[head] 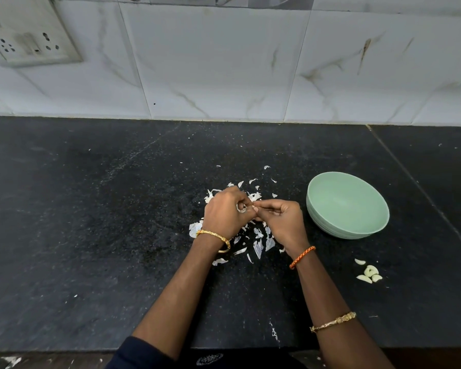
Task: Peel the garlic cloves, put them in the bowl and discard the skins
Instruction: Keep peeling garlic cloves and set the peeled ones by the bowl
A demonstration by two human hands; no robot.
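Clove: you hold the garlic clove (242, 207) between both hands, above the table (91, 235) — mostly hidden by your fingers.
Left hand: your left hand (225, 215) curls round the clove.
Right hand: your right hand (278, 218) pinches at its tip, probably tugging skin.
Handling: likely small, light, firm; peeled flesh may turn slippery — take the papery end, not the middle.
Bowl: the green bowl (328, 219) sits just right of your hands, nothing in it.
Peeled cloves: peeled cloves (370, 272) lie on the table, near the bowl.
Skins: loose skins (258, 243) litter the table under your hands.
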